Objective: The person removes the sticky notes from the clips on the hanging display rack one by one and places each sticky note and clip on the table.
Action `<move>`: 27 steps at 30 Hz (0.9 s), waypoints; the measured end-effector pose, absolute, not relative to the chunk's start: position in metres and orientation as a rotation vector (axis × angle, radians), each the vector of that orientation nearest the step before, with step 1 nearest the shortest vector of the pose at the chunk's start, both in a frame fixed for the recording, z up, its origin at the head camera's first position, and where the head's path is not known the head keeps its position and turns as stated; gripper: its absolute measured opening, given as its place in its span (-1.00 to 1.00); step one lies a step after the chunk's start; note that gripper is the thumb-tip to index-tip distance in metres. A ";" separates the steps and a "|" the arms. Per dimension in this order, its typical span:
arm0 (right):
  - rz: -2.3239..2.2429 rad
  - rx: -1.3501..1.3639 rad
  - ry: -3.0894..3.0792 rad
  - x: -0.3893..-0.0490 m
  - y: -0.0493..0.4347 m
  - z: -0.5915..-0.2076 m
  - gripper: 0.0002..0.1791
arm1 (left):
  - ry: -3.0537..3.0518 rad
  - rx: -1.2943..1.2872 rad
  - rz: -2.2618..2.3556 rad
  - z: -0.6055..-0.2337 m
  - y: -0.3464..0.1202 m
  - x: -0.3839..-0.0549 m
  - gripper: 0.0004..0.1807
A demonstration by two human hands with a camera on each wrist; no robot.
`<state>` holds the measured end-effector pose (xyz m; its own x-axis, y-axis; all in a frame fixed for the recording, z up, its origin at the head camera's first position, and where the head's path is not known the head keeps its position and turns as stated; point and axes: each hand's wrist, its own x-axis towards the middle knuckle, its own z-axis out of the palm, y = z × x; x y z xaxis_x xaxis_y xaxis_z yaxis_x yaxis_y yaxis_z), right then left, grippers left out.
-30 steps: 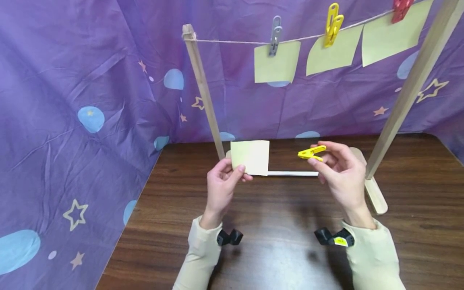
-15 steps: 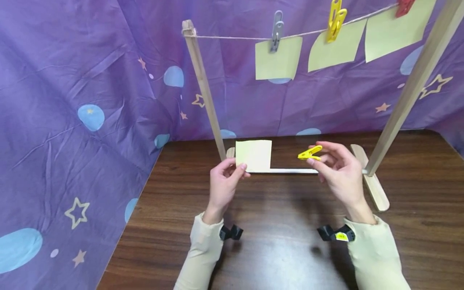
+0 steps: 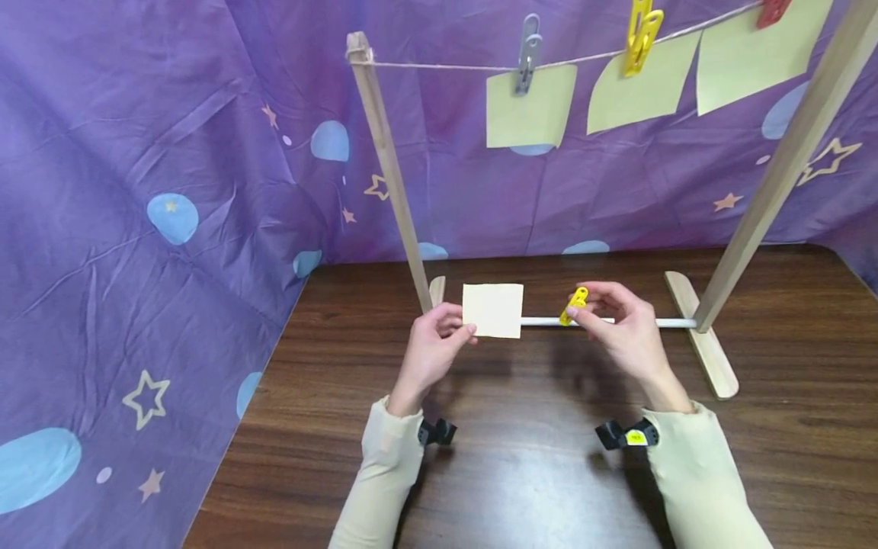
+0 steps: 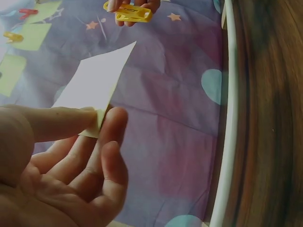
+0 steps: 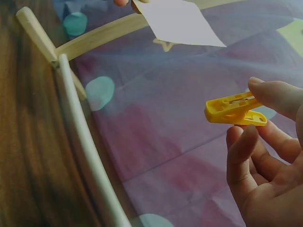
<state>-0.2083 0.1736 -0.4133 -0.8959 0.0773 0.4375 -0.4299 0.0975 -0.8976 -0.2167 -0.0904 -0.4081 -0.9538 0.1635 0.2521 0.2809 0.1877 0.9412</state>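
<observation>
My left hand (image 3: 434, 352) pinches a pale yellow paper note (image 3: 492, 311) at its lower left corner, thumb in front and fingers behind, as the left wrist view also shows. To the right, my right hand (image 3: 620, 329) holds a yellow clothespin (image 3: 575, 306) between thumb and fingers. In the right wrist view the clothespin (image 5: 232, 111) points its nose leftward. A gap separates note and clothespin. Above them, three similar notes hang from a string: one under a grey clothespin (image 3: 528, 55), one under a yellow clothespin (image 3: 643, 42), one under a red clothespin (image 3: 772, 11).
The string (image 3: 439, 66) runs between a left wooden post (image 3: 387, 160) and a right wooden post (image 3: 782, 171). A white rod (image 3: 675, 323) joins their bases above the brown table (image 3: 521, 457). A purple patterned cloth (image 3: 206, 305) hangs behind and at left.
My left hand has carried the note rightward, and the note has turned slightly. The right hand has moved a little left and tilted its clothespin more upright. The view has shifted slightly.
</observation>
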 end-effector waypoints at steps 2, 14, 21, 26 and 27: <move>1.838 0.348 -2.042 -0.211 0.173 -0.419 -0.58 | -2.401 -0.434 -1.871 -0.410 -0.092 -0.218 -0.83; 1.782 0.286 -2.229 -0.220 0.162 -0.440 -0.62 | -2.687 -0.427 -1.627 -0.425 -0.097 -0.225 -0.79; 1.825 0.264 -2.337 -0.222 0.159 -0.448 -0.55 | -2.757 -0.381 -1.736 -0.437 -0.097 -0.228 -0.89; 1.810 0.262 -2.410 -0.224 0.158 -0.456 -0.52 | -2.863 -0.347 -1.697 -0.443 -0.098 -0.230 -0.89; 1.807 0.265 -2.419 -0.224 0.158 -0.458 -0.51 | -2.881 -0.345 -1.681 -0.443 -0.098 -0.230 -0.88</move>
